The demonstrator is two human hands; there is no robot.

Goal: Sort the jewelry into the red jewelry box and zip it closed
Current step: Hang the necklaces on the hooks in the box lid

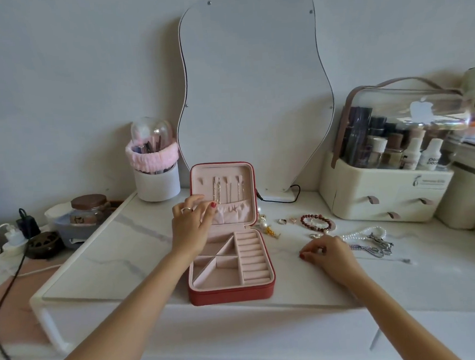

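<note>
Two bare forearms reach in from the bottom edge over a white marble-patterned tabletop (pixel 102 260). Far left, off the tabletop, sit a charger plug (pixel 14 238) and a glass jar (pixel 89 209) with a brown lid; its label cannot be read. Behind stands a white brush holder (pixel 157 184) wrapped in a pink headband. The left hand (pixel 190 228), a ring on one finger, rests its relaxed, spread fingers against the upright lid of the red jewelry box (pixel 232 291), touching the pink lining near the hanging chains (pixel 217 193). That box stands open at the table's middle, its pink compartments holding nothing that can be made out. A wavy mirror (pixel 253 95) leans behind. Just right of the box lie pearl earrings (pixel 264 225), small rings (pixel 282 221) and a red bead bracelet (pixel 315 223). The right hand (pixel 330 253) rests on the table, fingers curled with thumb and fingertips pinched together; whether they hold anything cannot be told. Beside it lie a pearl necklace (pixel 364 233) and silver chains (pixel 377 249). Far right, a cream cosmetics organizer (pixel 385 198) bears an apple logo on its clear lid; its printed labels are too small to read.
</note>
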